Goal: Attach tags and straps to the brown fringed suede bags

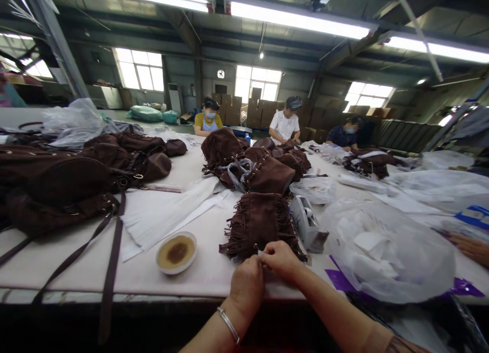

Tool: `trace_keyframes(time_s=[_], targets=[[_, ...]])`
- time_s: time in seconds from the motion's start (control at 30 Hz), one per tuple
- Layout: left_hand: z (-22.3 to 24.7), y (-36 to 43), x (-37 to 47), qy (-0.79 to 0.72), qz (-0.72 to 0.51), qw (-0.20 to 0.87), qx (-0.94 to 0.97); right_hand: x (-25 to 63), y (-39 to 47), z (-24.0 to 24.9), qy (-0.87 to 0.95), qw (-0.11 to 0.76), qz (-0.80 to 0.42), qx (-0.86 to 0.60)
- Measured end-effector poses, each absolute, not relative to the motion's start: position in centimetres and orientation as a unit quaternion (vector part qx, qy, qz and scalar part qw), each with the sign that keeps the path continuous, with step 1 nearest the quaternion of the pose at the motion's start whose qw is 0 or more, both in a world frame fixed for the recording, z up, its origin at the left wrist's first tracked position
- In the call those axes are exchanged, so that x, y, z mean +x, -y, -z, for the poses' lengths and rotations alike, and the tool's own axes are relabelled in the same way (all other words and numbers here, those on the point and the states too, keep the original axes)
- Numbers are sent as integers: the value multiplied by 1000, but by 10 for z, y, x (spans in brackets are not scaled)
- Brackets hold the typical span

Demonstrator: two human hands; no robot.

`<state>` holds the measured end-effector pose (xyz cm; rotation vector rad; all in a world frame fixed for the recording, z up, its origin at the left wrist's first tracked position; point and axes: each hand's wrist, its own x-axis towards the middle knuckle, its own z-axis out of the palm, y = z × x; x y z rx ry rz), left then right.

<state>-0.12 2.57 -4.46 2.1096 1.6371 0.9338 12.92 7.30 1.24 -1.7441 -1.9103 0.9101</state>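
A dark brown fringed bag point(262, 220) lies on the white table point(137, 281) in front of me. At its near edge my left hand point(247, 281), with a silver bangle on the wrist, is closed, fingers curled. My right hand point(280, 259) meets it there, its thumb and forefinger pinched together. Something small and pale shows between the fingertips of both hands, too small to name. Further back, more brown bags point(267, 169) are piled up, touching the fringed one.
Left are a bowl of tan paste point(176, 253), white paper point(160, 215) and heaped brown bags point(57, 174) with hanging straps. Right are a tape dispenser point(307, 223) and a stuffed clear plastic bag point(385, 251). Across the table several people work; another person's hand point(469, 247) shows far right.
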Motion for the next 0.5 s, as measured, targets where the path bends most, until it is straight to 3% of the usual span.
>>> trace_keyframes(time_s=[0.2,0.5], targets=[[49,-22,1,-580,-276,130,755,124,-74,-14,662,176,-277,-674],[47,-20,-2,-592,-329,159,718,126,-74,-14,670,183,-299,-655]])
